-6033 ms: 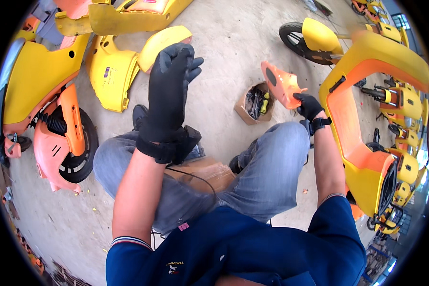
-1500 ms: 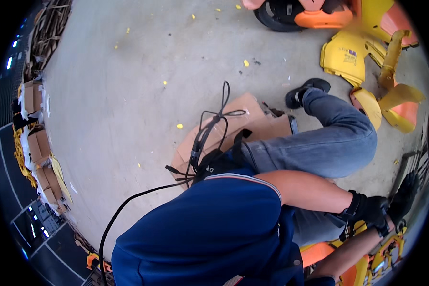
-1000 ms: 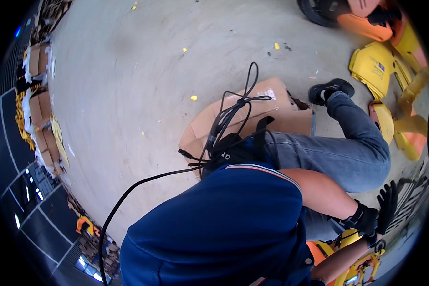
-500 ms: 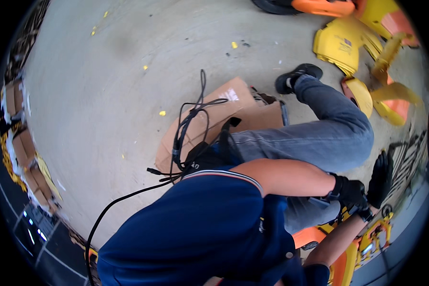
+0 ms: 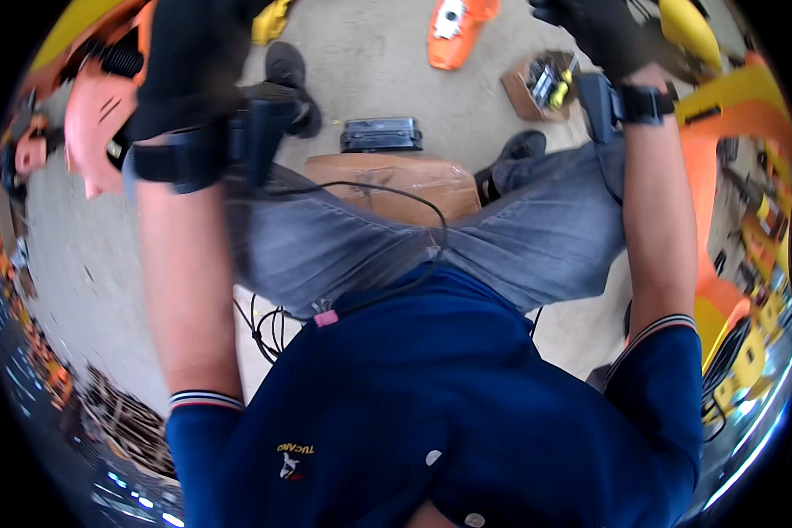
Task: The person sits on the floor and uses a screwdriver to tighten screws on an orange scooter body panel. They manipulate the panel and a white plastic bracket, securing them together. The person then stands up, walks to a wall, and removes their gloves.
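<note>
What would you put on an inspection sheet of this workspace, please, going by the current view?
Surface: grey floor, with brown cardboard between the person's legs.
Job's things: orange part on the floor ahead; open box nearest the right hand, holding a yellow tool and dark items.
Clutter: dark grey case just beyond the cardboard.
Hands: both black-gloved and cut off by the top edge; left hand blurred; what either holds cannot be told.
Cables: black cable across the lap; looped cable by the left hip.
Surroundings: pink panel at left; orange-and-yellow scooter at right.
</note>
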`<state>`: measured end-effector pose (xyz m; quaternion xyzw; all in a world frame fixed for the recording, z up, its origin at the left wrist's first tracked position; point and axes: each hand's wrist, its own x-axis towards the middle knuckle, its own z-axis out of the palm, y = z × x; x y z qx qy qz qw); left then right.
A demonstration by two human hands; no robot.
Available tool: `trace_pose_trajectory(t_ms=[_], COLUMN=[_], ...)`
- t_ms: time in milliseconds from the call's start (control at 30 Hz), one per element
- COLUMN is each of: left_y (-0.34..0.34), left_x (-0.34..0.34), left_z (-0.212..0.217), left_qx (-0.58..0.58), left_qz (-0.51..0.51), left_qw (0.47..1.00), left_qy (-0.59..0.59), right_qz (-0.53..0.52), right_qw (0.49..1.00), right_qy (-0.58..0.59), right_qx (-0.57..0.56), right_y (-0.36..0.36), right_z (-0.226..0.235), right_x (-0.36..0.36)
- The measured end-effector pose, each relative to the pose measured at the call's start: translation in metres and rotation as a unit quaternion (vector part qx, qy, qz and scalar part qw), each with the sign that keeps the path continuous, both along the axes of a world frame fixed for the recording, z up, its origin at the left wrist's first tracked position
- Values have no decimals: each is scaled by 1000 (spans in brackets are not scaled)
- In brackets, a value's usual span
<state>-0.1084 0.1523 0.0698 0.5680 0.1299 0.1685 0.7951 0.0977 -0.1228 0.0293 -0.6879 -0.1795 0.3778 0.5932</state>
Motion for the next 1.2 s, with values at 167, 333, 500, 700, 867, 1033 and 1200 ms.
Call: trace_pose_trajectory(t_ms=[167, 333, 500, 700, 867, 1033, 1200], left_y=[-64, -88, -58, -50, -52, -33, 29], left_x=[37, 66, 88, 95, 74, 82, 86], left_z=[52, -4, -40, -62, -84, -20, 115], left_qx=[109, 86, 31, -61, -86, -104, -103], left_qz=[-43, -125, -170, -189, -208, -104, 33], left_qw=[993, 967, 898, 867, 833, 868, 913], left_qy=[8, 203, 405, 457, 505, 474, 394], right_qz=[40, -82, -162, 68, 56, 36, 63], right_qw=[996, 976, 909, 922, 937, 948, 953], right_qy=[-72, -140, -301, -225, -165, -34, -64], right_qx=[19, -146, -236, -308, -302, -314, -288], right_y=[15, 14, 29, 3, -11, -26, -35], right_z=[38, 45, -4, -16, -34, -66, -25], right_x=[-6, -14, -6, 22, 20, 10, 2])
